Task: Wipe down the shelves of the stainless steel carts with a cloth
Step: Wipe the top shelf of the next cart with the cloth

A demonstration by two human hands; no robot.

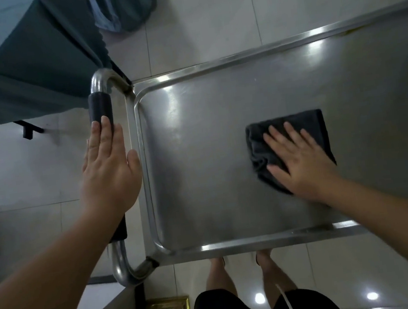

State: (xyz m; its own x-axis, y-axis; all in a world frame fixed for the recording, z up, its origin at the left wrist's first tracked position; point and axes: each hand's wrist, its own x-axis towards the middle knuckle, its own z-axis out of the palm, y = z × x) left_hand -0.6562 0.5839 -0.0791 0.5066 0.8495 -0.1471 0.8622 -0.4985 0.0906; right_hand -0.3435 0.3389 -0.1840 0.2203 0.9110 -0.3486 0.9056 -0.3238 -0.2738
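Tiled floor [204, 4], pale and glossy, fills the room around the cart; teal fabric [17, 62] drapes at ten o'clock. Top shelf [217, 106] of the stainless cart, a rimmed tray, spans centre to three o'clock, its metal showing streaky glare. Handle [100, 108] with a black grip stands at nine o'clock; the left hand [109, 172] lies over it, fingers straight and together, gripping nothing. The dark folded cloth [289, 140] sits right of centre under the right hand [299, 157], fingers spread wide and pressing flat. With no grip on the handle, a hard stroke could roll the cart away, and the cloth could bunch up and skip the corners.
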